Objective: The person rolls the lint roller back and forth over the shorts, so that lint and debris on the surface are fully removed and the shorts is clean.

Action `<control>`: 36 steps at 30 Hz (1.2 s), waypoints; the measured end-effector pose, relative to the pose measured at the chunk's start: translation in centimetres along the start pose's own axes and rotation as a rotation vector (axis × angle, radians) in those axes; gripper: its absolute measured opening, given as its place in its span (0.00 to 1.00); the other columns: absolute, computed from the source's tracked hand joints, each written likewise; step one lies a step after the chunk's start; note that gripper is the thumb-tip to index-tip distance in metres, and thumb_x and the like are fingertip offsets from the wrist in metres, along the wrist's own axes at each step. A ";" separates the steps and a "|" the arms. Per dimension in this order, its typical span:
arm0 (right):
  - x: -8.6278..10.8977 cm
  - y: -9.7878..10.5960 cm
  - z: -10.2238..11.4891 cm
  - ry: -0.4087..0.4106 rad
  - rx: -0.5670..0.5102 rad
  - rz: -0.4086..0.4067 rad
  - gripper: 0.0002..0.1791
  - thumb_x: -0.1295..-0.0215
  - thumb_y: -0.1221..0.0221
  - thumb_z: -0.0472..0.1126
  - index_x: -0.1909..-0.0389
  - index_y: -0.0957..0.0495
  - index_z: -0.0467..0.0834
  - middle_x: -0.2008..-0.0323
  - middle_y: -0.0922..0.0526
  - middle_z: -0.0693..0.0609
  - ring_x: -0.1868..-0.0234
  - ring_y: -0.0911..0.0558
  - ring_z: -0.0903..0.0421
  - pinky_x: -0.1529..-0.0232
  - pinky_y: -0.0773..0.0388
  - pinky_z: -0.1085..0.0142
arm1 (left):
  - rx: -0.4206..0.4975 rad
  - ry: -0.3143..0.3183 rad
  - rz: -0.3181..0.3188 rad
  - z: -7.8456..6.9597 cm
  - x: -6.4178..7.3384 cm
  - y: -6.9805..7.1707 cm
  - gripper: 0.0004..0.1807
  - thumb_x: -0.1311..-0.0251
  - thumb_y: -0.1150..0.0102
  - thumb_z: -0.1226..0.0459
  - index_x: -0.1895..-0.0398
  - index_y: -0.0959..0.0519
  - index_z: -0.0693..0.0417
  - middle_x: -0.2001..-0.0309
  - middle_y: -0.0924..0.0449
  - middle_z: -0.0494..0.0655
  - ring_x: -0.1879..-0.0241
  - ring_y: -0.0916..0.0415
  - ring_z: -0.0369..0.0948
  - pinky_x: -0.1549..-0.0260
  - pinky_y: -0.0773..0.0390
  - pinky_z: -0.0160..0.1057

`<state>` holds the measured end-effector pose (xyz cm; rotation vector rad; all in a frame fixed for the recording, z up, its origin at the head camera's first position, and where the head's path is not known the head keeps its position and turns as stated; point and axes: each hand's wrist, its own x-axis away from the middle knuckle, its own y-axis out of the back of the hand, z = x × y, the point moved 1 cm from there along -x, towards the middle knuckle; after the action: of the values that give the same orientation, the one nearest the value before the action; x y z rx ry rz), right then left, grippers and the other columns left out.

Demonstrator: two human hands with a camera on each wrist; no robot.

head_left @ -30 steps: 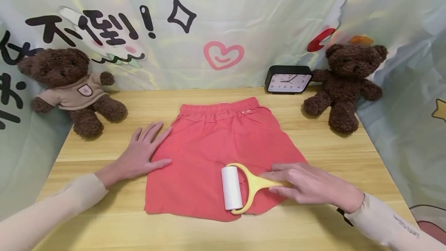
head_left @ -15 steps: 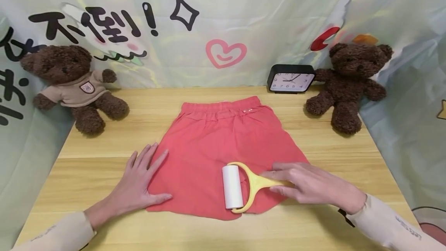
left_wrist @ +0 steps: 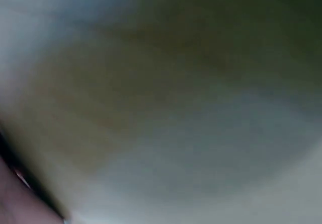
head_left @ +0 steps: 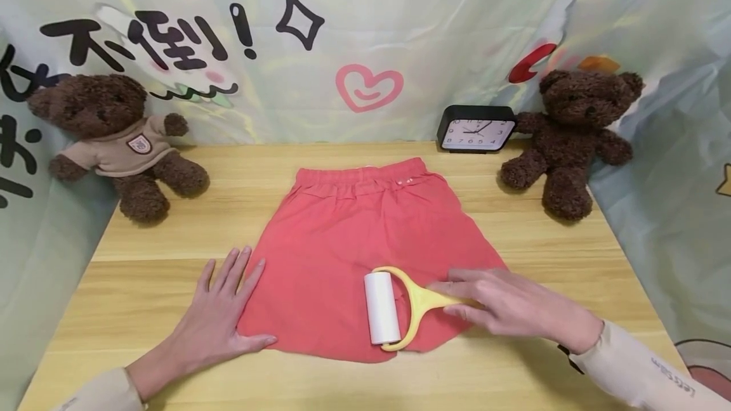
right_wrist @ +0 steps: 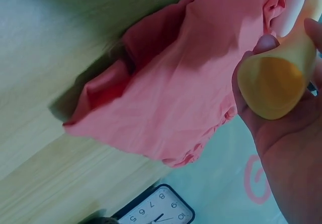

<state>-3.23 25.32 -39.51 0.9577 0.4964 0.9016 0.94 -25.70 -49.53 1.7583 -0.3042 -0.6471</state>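
Observation:
Red shorts point(head_left: 342, 252) lie spread on the wooden table, waistband toward the back. My right hand point(head_left: 502, 303) grips the yellow handle of a lint roller point(head_left: 381, 308), whose white cylinder rests on the lower part of the shorts. In the right wrist view the hollow end of the lint roller's handle point(right_wrist: 271, 85) shows between thumb and fingers. Flat with spread fingers, my left hand point(head_left: 214, 319) lies at the shorts' lower left edge, its thumb touching the cloth. The left wrist view is too blurred to show the hand's work.
A brown teddy bear in a beige shirt point(head_left: 125, 144) sits at the back left. At the back right are a black-framed clock point(head_left: 476, 130) and another brown teddy bear point(head_left: 571, 138). A printed cloth backdrop point(head_left: 400, 24) closes off the rear and sides of the table point(head_left: 457, 379).
My left hand has slid down along the shorts' left edge toward the front and slightly left. The right hand and lint roller have stayed almost in place.

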 end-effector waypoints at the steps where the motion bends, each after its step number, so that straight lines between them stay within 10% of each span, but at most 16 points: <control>1: 0.0 0.0 -0.1 0.006 -0.001 -0.002 0.25 0.21 0.33 0.44 0.26 0.19 0.51 0.48 0.18 0.62 0.55 0.21 0.68 0.57 0.19 0.67 | -0.002 0.003 0.008 0.0 0.0 0.0 0.71 0.43 0.51 0.15 0.13 0.41 0.60 0.15 0.49 0.66 0.17 0.50 0.65 0.27 0.55 0.75; 20: 2.0 2.5 -2.1 0.054 0.053 -0.021 0.22 0.22 0.32 0.42 0.30 0.16 0.49 0.43 0.15 0.57 0.49 0.16 0.61 0.51 0.15 0.57 | -0.009 0.090 0.063 -0.6 0.1 0.7 0.74 0.46 0.45 0.16 0.11 0.47 0.60 0.15 0.51 0.69 0.18 0.52 0.66 0.30 0.51 0.77; 26: 4.0 4.0 -3.6 -0.025 0.088 -0.003 0.22 0.24 0.30 0.43 0.31 0.14 0.51 0.37 0.14 0.55 0.39 0.14 0.45 0.44 0.16 0.46 | -0.003 0.131 0.085 -0.7 0.2 0.8 0.75 0.50 0.38 0.18 0.11 0.48 0.57 0.15 0.51 0.69 0.17 0.54 0.65 0.28 0.55 0.76; 36: 6.3 5.2 -5.3 -0.174 0.023 0.046 0.22 0.25 0.30 0.46 0.32 0.14 0.53 0.36 0.15 0.59 0.35 0.17 0.40 0.37 0.20 0.61 | 0.026 0.145 0.095 -0.8 0.3 0.8 0.75 0.50 0.36 0.20 0.10 0.50 0.55 0.14 0.54 0.69 0.16 0.57 0.64 0.27 0.59 0.76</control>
<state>-5.78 34.56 -37.59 1.0617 0.3382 0.8470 1.72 -25.41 -48.67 1.7939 -0.2950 -0.4463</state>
